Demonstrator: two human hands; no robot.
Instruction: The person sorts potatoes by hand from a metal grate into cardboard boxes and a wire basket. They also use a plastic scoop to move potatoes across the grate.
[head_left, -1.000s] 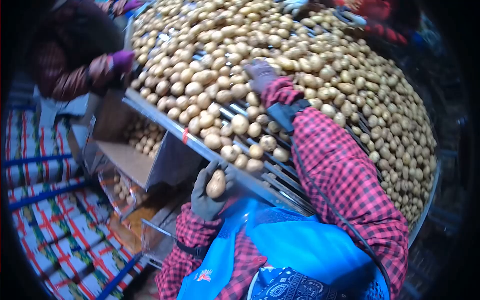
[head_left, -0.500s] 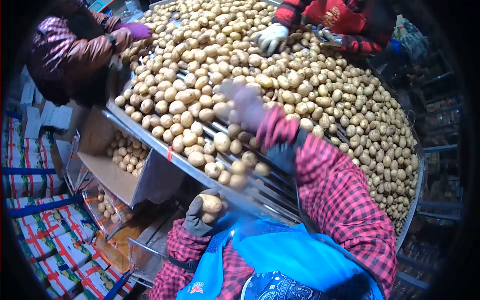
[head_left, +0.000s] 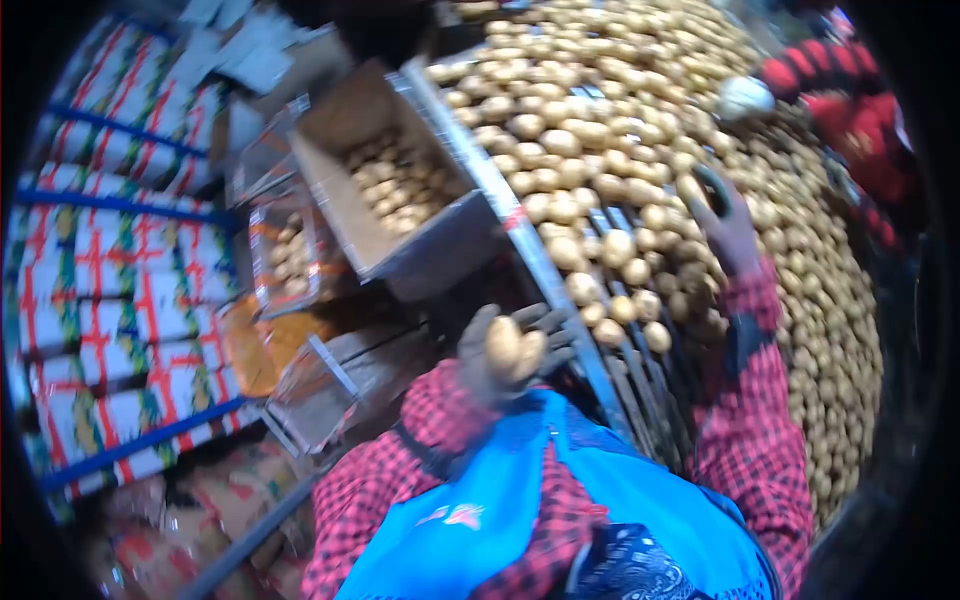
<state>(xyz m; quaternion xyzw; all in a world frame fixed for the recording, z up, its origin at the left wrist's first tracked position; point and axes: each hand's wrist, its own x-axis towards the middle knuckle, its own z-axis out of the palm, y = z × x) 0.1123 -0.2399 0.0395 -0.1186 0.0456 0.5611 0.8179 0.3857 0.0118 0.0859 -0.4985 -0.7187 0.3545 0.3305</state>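
Two potatoes [head_left: 514, 347] lie in my left hand [head_left: 488, 362], gloved in grey, near the table's metal edge. Its fingers are partly spread and curl up around them. My right hand [head_left: 728, 222], also gloved, is over the heap of potatoes [head_left: 570, 130] on the slatted table, with its thumb and fingers curved around a potato [head_left: 690, 188]. Bare metal slats [head_left: 640, 400] show between my two arms, with a few loose potatoes at their upper end.
An open cardboard box [head_left: 335, 190] with potatoes stands left of the table edge [head_left: 490, 190], beside a smaller wrapped box [head_left: 262, 255]. Printed cartons [head_left: 110, 330] are stacked at far left. A co-worker's white-gloved hand [head_left: 745, 98] rests on the heap at upper right.
The view has swung left, so the boxes and cartons appear larger and more central. My right hand, blurred over the heap before, now has a potato between its fingers. My left hand's fingers have spread.
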